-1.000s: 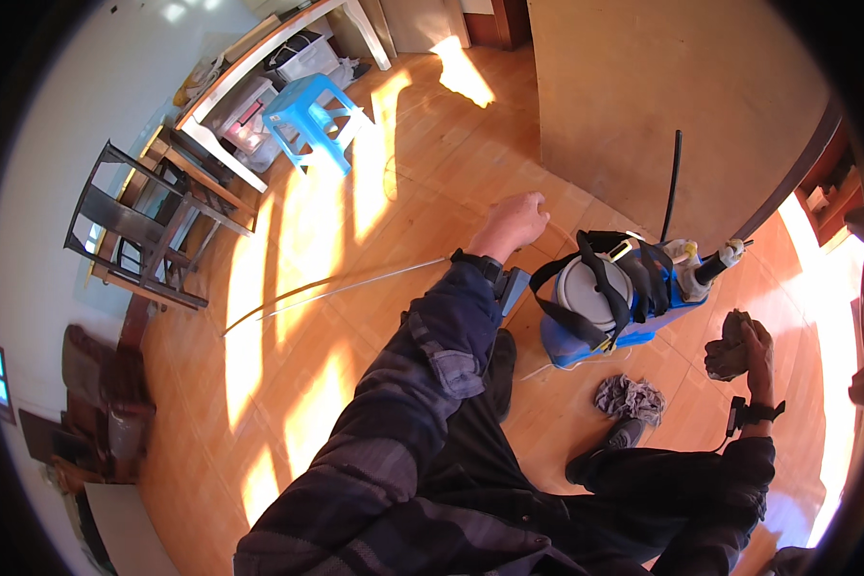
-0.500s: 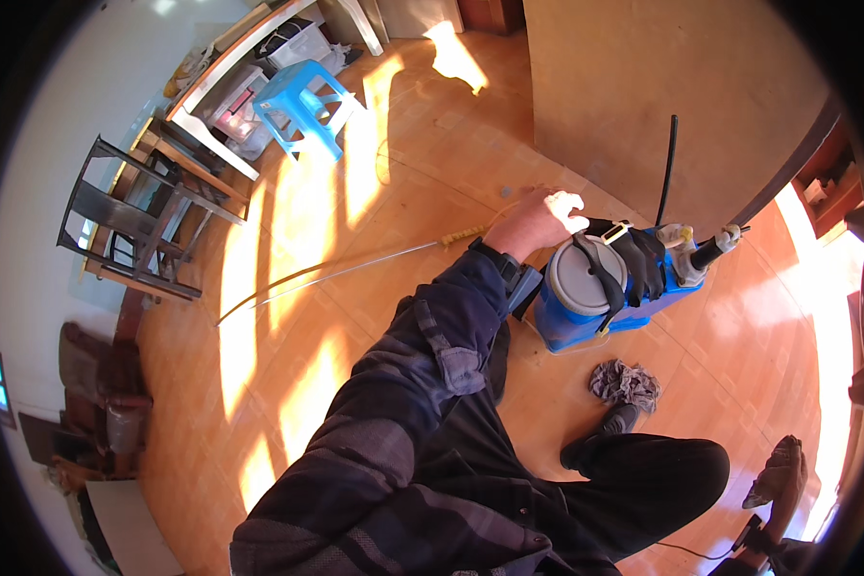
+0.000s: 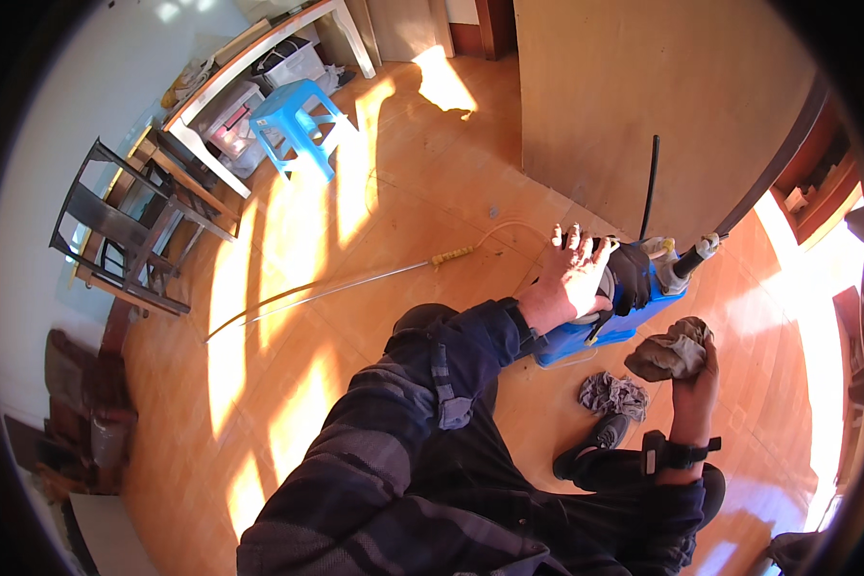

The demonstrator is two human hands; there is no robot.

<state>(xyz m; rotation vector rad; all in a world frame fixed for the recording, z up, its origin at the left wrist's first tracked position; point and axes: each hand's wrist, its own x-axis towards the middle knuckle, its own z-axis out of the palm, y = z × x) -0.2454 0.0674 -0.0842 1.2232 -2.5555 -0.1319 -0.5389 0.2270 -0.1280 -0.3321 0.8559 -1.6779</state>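
L hand (image 3: pixel 574 283) on blue sprayer tank (image 3: pixel 610 322); R hand (image 3: pixel 693 379) w/ rag (image 3: pixel 670 350).

Wooden plank floor (image 3: pixel 374 192), sunlit in bands. Resting on it: blue sprayer tank (image 3: pixel 605 326) right of centre, grey rag (image 3: pixel 612 394) just below it, long spray wand (image 3: pixel 336 286) mid-frame, blue stool (image 3: pixel 298 120) upper left.

Head-worn fisheye looks steeply down; floor (image 3: pixel 374 221) curves toward rim.

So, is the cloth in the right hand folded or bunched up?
Bunched up: the cloth is a crumpled lump gripped in the right hand.
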